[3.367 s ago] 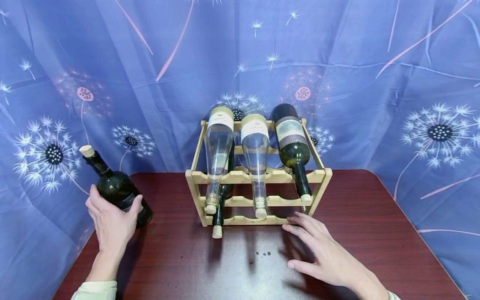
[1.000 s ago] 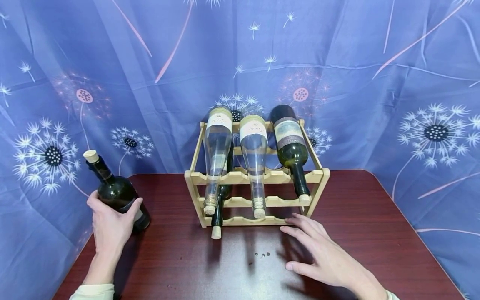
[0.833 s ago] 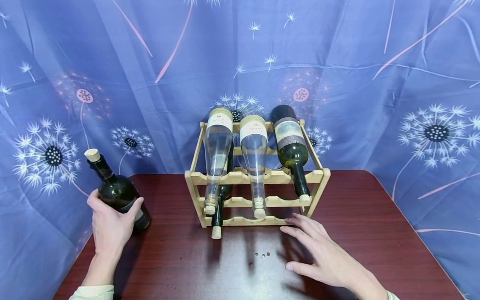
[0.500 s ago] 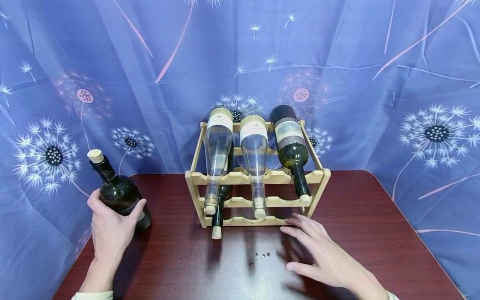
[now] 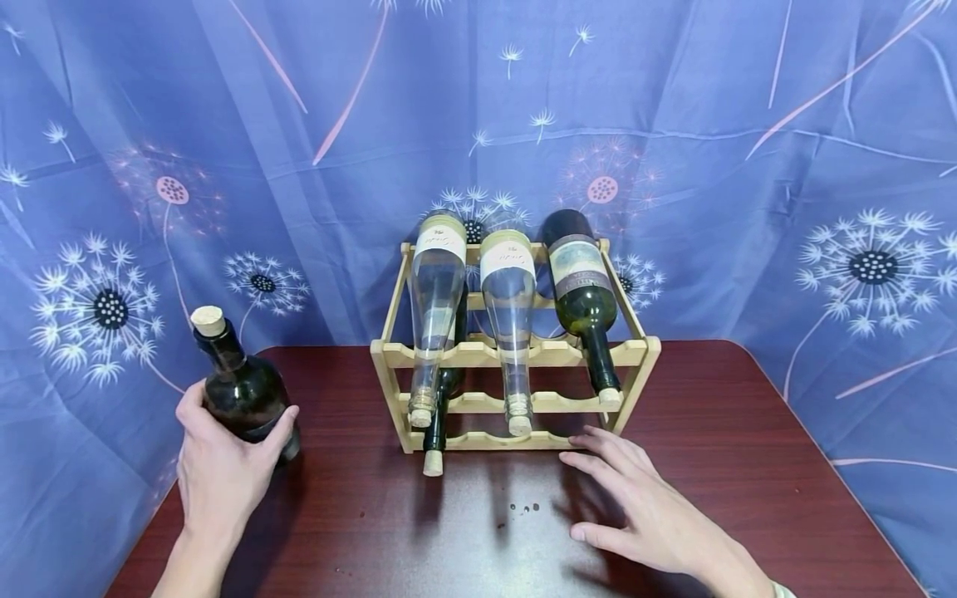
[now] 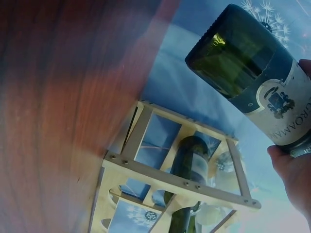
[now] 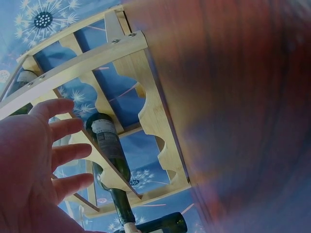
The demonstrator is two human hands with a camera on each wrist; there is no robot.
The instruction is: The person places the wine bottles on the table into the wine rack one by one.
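My left hand [image 5: 224,465] grips a dark green wine bottle [image 5: 247,394] round its body, thumb on the near right side. The bottle is corked and leans slightly left, cork up. Its base and pale label face the left wrist view, where the left hand's fingers [image 6: 291,170] wrap the label. My right hand [image 5: 646,515] holds nothing, fingers spread, fingertips beside the lower right front of the wooden wine rack [image 5: 553,355]. In the right wrist view the loosely bent right hand [image 7: 34,165] overlaps the rack.
On the rack's top lie two clear bottles [image 5: 437,282] and a green bottle [image 5: 586,299], corks forward. A dark bottle [image 5: 435,432] lies lower left, its neck jutting out. Several dark drops [image 5: 526,507] dot the red-brown table [image 5: 389,531]. A blue dandelion curtain [image 5: 359,191] surrounds the table.
The bottle in my left hand has tipped more upright, its cork moving right and slightly down. The left hand has shifted slightly right. My right hand and the racked bottles have stayed put.
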